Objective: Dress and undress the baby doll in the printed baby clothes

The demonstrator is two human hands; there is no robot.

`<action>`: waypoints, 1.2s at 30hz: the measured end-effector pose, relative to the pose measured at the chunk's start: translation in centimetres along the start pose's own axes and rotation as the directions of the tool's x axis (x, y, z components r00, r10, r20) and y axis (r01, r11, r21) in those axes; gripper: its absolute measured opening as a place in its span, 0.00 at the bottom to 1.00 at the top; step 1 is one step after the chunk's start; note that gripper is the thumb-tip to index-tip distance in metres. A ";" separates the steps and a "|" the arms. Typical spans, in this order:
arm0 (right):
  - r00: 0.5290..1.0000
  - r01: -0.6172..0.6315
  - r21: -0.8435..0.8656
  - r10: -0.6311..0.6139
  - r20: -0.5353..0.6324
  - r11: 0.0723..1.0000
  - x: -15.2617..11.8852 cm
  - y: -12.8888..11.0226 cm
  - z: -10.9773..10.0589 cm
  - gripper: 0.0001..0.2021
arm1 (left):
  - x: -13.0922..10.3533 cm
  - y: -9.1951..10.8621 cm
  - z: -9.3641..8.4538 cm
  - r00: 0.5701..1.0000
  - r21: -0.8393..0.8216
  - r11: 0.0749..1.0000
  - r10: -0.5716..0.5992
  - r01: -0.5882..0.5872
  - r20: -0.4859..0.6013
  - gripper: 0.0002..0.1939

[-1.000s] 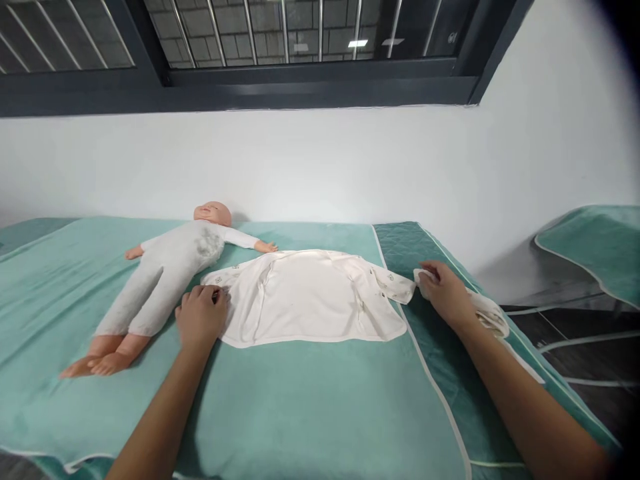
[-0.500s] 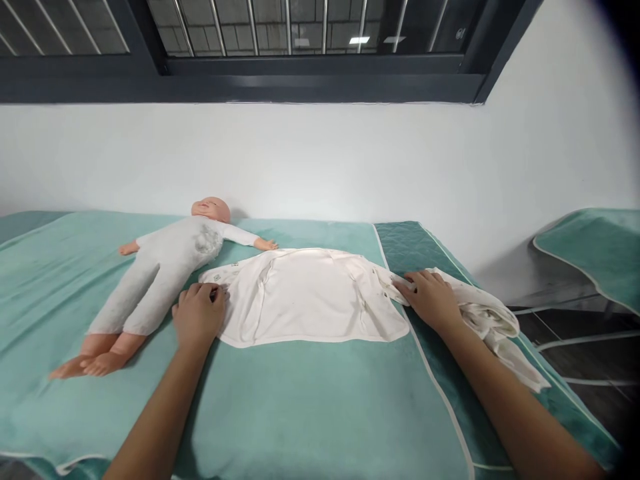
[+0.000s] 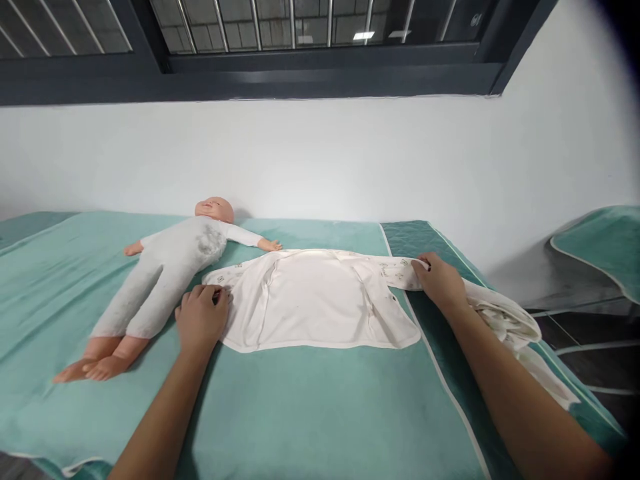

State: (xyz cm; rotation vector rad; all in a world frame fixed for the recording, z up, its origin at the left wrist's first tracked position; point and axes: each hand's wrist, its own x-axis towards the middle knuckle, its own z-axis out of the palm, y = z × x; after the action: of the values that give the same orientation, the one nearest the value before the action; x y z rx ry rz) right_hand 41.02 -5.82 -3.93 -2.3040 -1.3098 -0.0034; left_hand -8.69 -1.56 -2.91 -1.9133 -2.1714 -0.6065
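A white baby shirt (image 3: 320, 300) with small prints on its sleeves lies spread flat, its front panels folded open. My right hand (image 3: 443, 283) pinches the cuff of the right-hand sleeve, which is drawn out straight to the side. At the opposite side my left hand (image 3: 203, 317) rests with curled fingers closed on the shirt's left edge, by the other sleeve; the fingertips are partly hidden. Left of the shirt a baby doll (image 3: 183, 250) with a white cloth body lies on its back, one arm reaching toward the shirt's collar.
A green sheet (image 3: 320, 413) covers the bed, with a darker quilted strip (image 3: 407, 240) at the right. Crumpled white cloth (image 3: 505, 317) lies beyond my right forearm. Behind is a white wall (image 3: 310, 160) below a barred window (image 3: 300, 67). Another green-covered surface (image 3: 605, 250) stands far right.
My right hand has moved outward and slightly up, pulling the bunched right-hand sleeve out straight. My left hand stays at the shirt's left edge. The view has shifted slightly.
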 end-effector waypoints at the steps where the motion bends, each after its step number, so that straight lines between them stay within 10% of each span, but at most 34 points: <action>1: 1.000 -0.004 -0.014 0.004 -0.009 1.000 0.0 0.0 0.2 0.20 | 0.0 0.0 0.0 1.000 0.004 1.000 0.002 -0.002 -0.001 0.17; 9: 0.991 -0.127 -0.039 0.129 0.046 0.991 0.1 1.4 -0.8 0.31 | 0.0 -0.2 0.2 1.000 0.019 1.000 0.007 -0.007 -0.009 0.17; 17: 0.986 0.052 0.152 -0.075 0.150 0.987 -0.1 3.7 -0.5 0.21 | 0.2 -0.3 0.2 1.000 0.025 1.000 -0.003 0.002 0.021 0.18; 22: 0.995 -0.064 0.769 -0.018 0.098 0.636 -0.4 3.1 -0.3 0.18 | 0.3 -0.3 0.2 1.000 0.026 1.000 0.004 -0.005 0.021 0.18; 27: 0.987 -0.126 0.932 -0.052 0.152 0.340 -0.9 2.0 -1.2 0.17 | 0.2 -0.3 0.1 1.000 0.011 1.000 -0.001 0.000 0.022 0.19; 36: 0.988 0.043 0.915 -0.151 0.020 0.401 -0.3 2.1 0.3 0.16 | 0.1 -0.3 0.2 1.000 0.004 1.000 0.008 -0.008 0.011 0.18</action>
State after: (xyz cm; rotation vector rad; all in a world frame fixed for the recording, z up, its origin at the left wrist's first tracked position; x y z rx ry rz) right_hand 42.45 -6.81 -5.16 -1.2428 -1.0548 0.6564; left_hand -8.98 -1.39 -3.04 -1.9269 -2.1687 -0.5913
